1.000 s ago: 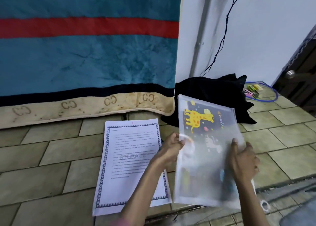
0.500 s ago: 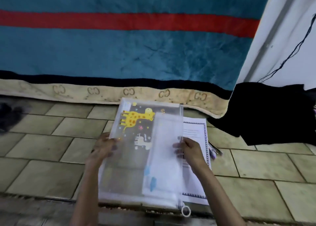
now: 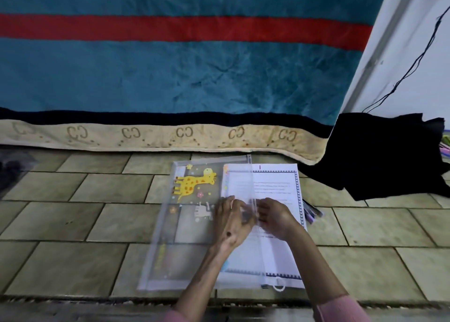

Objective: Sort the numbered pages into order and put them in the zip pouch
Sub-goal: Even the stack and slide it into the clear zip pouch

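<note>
A red "1" heads the top page [image 3: 275, 187], its bordered text too blurred to read; "CC" marks repeat along the blanket's beige hem [image 3: 155, 134]. The giraffe-printed zip pouch [image 3: 192, 214] lies on the tiled floor [image 3: 73, 224], overlapping the page's left part. Left hand [image 3: 231, 220] and right hand [image 3: 275, 218] pinch the pouch's zip edge. Pens [image 3: 313, 212] peek out at the page's right edge, black cloth [image 3: 379, 156] beyond.

A teal blanket [image 3: 170, 78] with a red stripe is hanging down to the tiled floor [image 3: 73, 224]. A black cloth [image 3: 384, 156] is lying crumpled beside it, against the white wall [image 3: 414, 53].
</note>
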Available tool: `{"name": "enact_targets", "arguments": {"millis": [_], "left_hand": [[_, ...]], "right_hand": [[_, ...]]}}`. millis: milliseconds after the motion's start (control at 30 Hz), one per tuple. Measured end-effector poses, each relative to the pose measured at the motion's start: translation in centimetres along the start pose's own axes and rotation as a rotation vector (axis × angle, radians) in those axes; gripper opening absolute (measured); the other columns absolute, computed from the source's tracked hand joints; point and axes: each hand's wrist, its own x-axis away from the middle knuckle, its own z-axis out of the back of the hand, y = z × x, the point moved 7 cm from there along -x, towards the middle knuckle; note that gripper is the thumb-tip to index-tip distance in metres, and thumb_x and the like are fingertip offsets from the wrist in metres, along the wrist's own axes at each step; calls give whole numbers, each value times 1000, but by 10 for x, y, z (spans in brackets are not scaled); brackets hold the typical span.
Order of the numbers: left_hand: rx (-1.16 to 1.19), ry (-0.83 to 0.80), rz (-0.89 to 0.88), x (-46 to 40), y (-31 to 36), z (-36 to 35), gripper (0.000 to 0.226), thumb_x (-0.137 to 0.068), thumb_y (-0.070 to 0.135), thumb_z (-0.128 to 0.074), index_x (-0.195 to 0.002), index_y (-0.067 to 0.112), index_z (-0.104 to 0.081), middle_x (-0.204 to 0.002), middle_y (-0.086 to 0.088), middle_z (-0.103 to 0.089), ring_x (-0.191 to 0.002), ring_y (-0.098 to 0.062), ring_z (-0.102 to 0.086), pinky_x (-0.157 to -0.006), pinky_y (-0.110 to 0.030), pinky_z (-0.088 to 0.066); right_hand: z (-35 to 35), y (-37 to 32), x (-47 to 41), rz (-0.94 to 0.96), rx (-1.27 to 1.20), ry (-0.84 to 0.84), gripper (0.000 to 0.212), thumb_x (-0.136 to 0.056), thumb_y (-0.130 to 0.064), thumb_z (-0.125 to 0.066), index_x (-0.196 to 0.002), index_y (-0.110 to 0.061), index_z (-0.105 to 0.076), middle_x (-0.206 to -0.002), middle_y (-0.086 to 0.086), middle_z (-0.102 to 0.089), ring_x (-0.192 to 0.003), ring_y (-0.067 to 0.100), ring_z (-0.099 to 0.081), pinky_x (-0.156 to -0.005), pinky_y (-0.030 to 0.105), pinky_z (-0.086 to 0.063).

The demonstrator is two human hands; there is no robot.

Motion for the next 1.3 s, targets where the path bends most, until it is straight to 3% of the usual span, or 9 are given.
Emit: {"name": "enact_targets", "arguments": {"millis": [167,367,500,633,700,800,1000,1167,1300], "left_hand": [[-10,61,161,-6,-3,-6,68,-53,59,-43,-94,9,-62,-110,-9,-55,-112,-29,-48,-100,-35,-37],[138,-3,193,-15,-5,-4,26,-56,54,-62,-60,28,-63,-88,4,-70,-119,-11,-45,-103,-19,-28],[230,-64,181,-15,7,8,64,-37,61,-41,-72,19,-74,-85,4,-73,-94,5,-43,-97,-7,-24],[244,-114,148,-13,5,12,24,-76,25,-72,-88,4,-75,-99,-1,-70,-87,13,-48,-78,1,-29],[332,7,206,-11,-11,16,9,-77,13,-72,-76,4,-71,-102,-2,-66,-87,3,-59,-69,-2,-35],[434,154,285,-3,-21,18,29,-76,3,-69,-55,16,-53,-112,-13,-65,-84,-15,-57,-59,2,-34],[476,274,281,7,-20,16,28,-73,7,-69,-55,19,-50,-104,1,-65,-88,-18,-59,-68,-17,-34],[567,307,254,16,-18,10,20,-56,39,-59,-60,20,-53,-103,4,-66,-98,-17,-62,-79,-24,-43],[546,302,265,20,-11,13,21,-76,5,-66,-64,16,-53,-109,-5,-67,-115,-22,-58,-82,-16,-39]], "right_hand": [[4,6,-3,-67,-161,-70,44,-98,-25,-26,-94,-2,-63,-73,12,-74,-54,19,-70,-39,16,-45],[11,8,-9,-72,-171,-59,42,-100,-33,-29,-89,-9,-61,-62,3,-68,-45,11,-60,-43,19,-48],[11,7,-8,-52,-159,-97,37,-100,-30,-35,-90,-8,-62,-69,4,-72,-55,14,-67,-49,22,-53],[6,4,-5,31,-39,-151,14,-96,-10,-47,-101,-4,-59,-89,9,-70,-70,14,-71,-65,22,-58],[8,3,-6,84,15,-103,16,-93,3,-48,-106,-3,-54,-96,12,-67,-70,15,-72,-68,23,-59],[12,-4,-1,215,227,61,19,-90,2,-52,-108,-1,-55,-86,10,-68,-71,18,-70,-72,29,-56],[92,-38,50,516,766,781,14,-83,-8,-55,-87,5,-55,-88,18,-57,-88,30,-53,-77,34,-40],[110,-19,46,268,709,628,24,-87,-17,-53,-75,-7,-35,-75,6,-39,-71,24,-43,-59,26,-33],[112,-17,46,236,609,556,29,-85,-21,-59,-63,-14,-42,-91,10,-50,-72,23,-49,-56,24,-35]]}}
